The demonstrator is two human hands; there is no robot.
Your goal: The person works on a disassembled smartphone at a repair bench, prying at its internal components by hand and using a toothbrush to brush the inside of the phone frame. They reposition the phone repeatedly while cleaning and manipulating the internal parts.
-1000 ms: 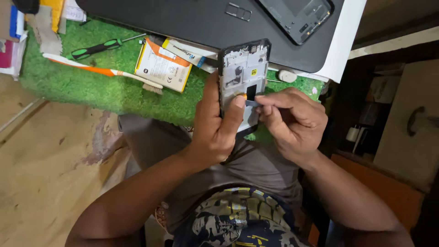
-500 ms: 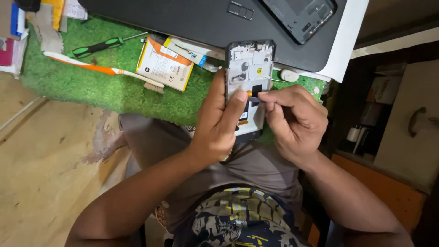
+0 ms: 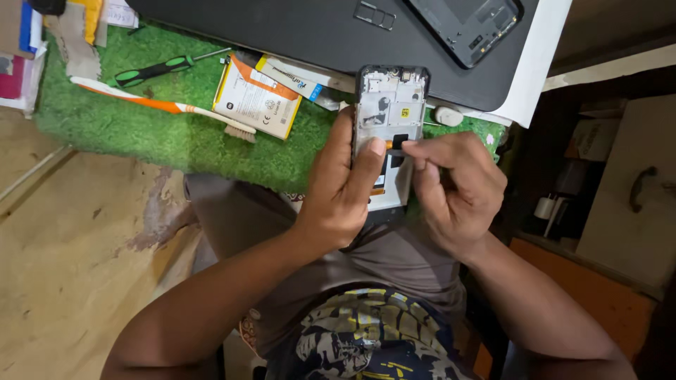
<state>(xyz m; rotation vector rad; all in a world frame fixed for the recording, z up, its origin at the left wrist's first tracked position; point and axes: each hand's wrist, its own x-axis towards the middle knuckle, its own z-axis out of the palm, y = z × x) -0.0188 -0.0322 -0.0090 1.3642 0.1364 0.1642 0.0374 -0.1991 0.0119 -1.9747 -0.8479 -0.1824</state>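
An opened phone with its back cover off shows a grey inner frame and circuit parts. My left hand grips it from the left side, thumb pressed on the middle of its frame. My right hand has its fingers pinched together at the phone's right edge, on a small dark part beside an orange strip. What the fingertips pinch is too small to make out. Both hands hold the phone above my lap, in front of a green turf mat.
On the mat lie a white and orange phone battery, a toothbrush, a green-handled screwdriver and a small white piece. A black laptop carries another phone frame. Wooden floor at left, dark shelves at right.
The phone and both hands have shifted slightly right and up in view. My left thumb has slid further up onto the phone frame. The right fingers stay pinched at its edge.
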